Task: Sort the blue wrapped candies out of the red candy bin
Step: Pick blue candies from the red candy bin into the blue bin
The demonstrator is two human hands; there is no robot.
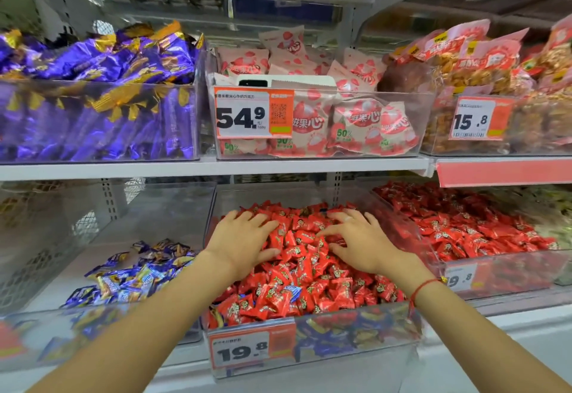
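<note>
Red candies (305,261) fill one bin (312,335); left hand (244,242) and right hand (360,242) rest spread; one blue candy (292,291) shows.

Price tags: 54.9 (254,113), 15.8 (478,118), 19.8 on red bin (244,350).

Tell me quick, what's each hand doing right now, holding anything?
Left hand: open, fingers spread on the red candies, holding nothing.
Right hand: open, fingers spread on the same pile, holding nothing.

Both forearms were cut off by the lower edge. Left hand (244,239) and right hand (360,242) hid the red candies (309,272) beneath. Far top shelves, near-left corner were blurred; small print on near price tag (240,351) was illegible.
</note>
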